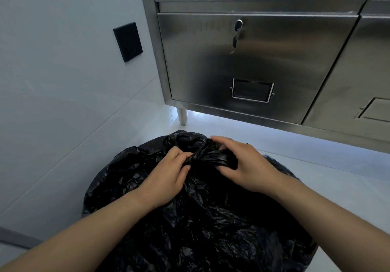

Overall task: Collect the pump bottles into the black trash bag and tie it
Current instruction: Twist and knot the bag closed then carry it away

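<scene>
At the bottom centre of the head view, on the pale floor point(316, 166), sits the black trash bag point(190, 219), full and rounded, its gathered neck pointing up and away from the wearer toward the cabinet. At the neck, a twisted band of plastic point(213, 159) runs left to right between both hands. The film is glossy, heavily creased and opaque; its contents are not visible. The left hand point(168, 176) pinches the left end of the band, fingers point(185, 169) closed on it. The right hand point(244, 166) grips the right end, fingers curled around the bunched plastic. Beyond the bag stands a stainless steel cabinet point(253, 65) on a short leg point(182, 115), with a key point(234, 41) hanging in its door lock and a label holder point(252, 90) lower down. Left of the cabinet, a white wall point(52, 60) carries a black plate point(127, 41).
</scene>
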Motion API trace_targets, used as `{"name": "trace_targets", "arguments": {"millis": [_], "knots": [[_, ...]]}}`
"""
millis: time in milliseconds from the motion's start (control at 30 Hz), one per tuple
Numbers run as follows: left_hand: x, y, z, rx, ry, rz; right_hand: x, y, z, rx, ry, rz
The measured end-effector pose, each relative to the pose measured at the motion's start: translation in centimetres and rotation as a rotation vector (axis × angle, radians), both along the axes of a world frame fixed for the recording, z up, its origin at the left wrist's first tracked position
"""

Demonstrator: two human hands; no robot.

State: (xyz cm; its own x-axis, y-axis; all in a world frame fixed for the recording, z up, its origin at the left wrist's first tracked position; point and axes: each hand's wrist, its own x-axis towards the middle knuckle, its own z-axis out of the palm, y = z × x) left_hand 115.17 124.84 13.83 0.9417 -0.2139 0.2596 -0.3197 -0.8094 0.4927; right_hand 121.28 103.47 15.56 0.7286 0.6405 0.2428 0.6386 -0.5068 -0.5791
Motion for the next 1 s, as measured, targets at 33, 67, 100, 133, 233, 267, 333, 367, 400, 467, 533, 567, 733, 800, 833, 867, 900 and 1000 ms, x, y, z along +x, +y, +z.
{"name": "trace_targets", "arguments": {"millis": [33,67,100,133,233,267,333,367,400,467,533,567,733,800,833,867,900,1000], "knots": [[0.0,0.1,0.0,-0.006,-0.004,-0.008,0.1,0.0,-0.1,-0.01,-0.029,0.011],[0.1,0.2,0.0,-0.012,-0.007,-0.022,0.2,0.0,-0.3,-0.033,-0.056,0.024],[0.0,0.3,0.0,-0.014,-0.004,-0.044,0.2,0.0,-0.4,-0.058,-0.07,0.034],[0.1,0.3,0.2,-0.009,0.004,-0.075,0.2,0.0,-0.5,-0.077,-0.069,0.039],[0.1,0.4,0.7,0.051,0.015,-0.174,0.3,-0.2,-0.6,-0.076,-0.041,0.035],[0.1,0.5,0.8,0.06,0.008,-0.189,0.3,-0.2,-0.6,-0.07,-0.039,0.027],[0.0,0.6,0.9,0.051,-0.006,-0.181,0.3,-0.2,-0.7,-0.036,-0.023,0.006],[-0.1,0.6,0.9,0.034,-0.019,-0.162,0.3,-0.1,-0.7,-0.011,-0.01,-0.005],[-0.2,0.7,0.8,0.008,-0.034,-0.136,0.2,-0.1,-0.8,0.016,0.004,-0.016],[-0.2,0.6,0.7,-0.083,-0.049,-0.083,0.1,0.1,-0.8,0.068,0.037,-0.025],[-0.2,0.3,0.7,-0.187,-0.046,-0.047,0.0,0.2,-0.7,0.09,0.056,-0.015],[-0.1,0.1,0.7,-0.223,-0.04,-0.037,0.0,0.2,-0.7,0.097,0.076,-0.014],[0.2,-0.4,0.3,-0.224,-0.007,-0.019,-0.4,0.4,-0.4,0.21,0.331,-0.048],[0.3,-0.2,0.2,-0.191,-0.004,-0.025,-0.5,0.5,-0.3,0.322,0.52,-0.005],[0.4,-0.2,0.1,-0.182,0.001,-0.029,-0.5,0.5,-0.2,0.369,0.605,0.021],[0.4,-0.2,0.0,-0.175,0.006,-0.034,-0.6,0.5,-0.1,0.399,0.665,0.045],[0.4,-0.2,-0.1,-0.171,0.013,-0.038,-0.7,0.5,0.0,0.418,0.702,0.065],[0.5,-0.3,-0.5,-0.167,0.043,-0.04,-0.8,0.6,0.0,0.45,0.748,0.092]]}}
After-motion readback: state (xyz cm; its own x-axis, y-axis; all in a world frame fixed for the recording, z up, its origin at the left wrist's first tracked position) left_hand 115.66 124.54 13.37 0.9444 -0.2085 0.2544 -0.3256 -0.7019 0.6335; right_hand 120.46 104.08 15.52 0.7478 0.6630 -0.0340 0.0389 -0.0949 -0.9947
